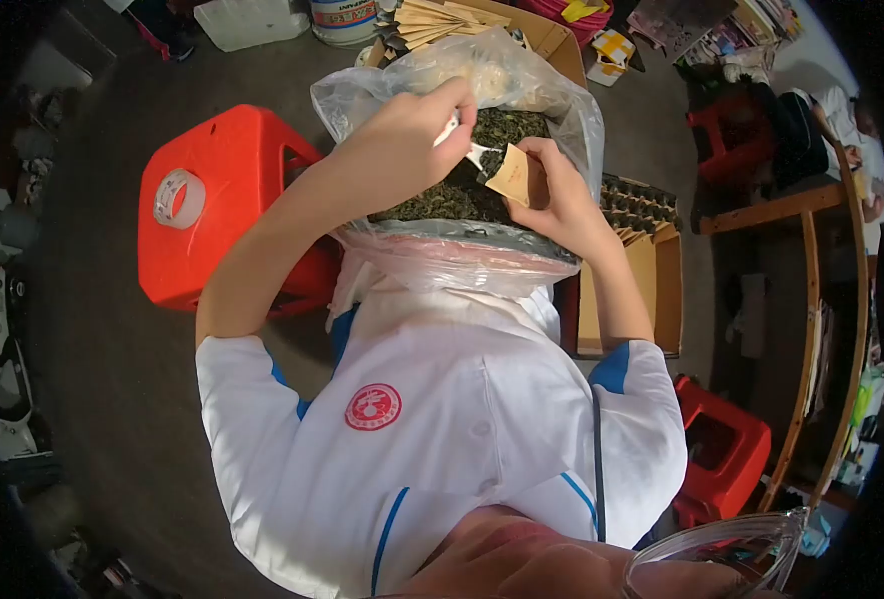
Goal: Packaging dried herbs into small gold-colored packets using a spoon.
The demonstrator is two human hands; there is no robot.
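My left hand (419, 138) holds a white plastic spoon (478, 152) by its handle, with the fingers closed round it. The spoon's tip is at the open mouth of a small brown paper packet (516, 176), where dark leaf bits show. My right hand (565, 198) grips this packet between thumb and fingers, its mouth tilted to the left. Both hands are above a large clear plastic bag (442, 258), folded open and filled with dark green dried leaves (442, 202). Part of the spoon's handle is hidden by my left fingers.
A red plastic stool (224, 258) with a tape roll (180, 198) on it stands at left. A cardboard box (666, 292) holding rows of packets is at right. Flat paper packets (434, 22) lie beyond the bag. Another red stool (734, 434) and a wooden frame (809, 299) stand farther right.
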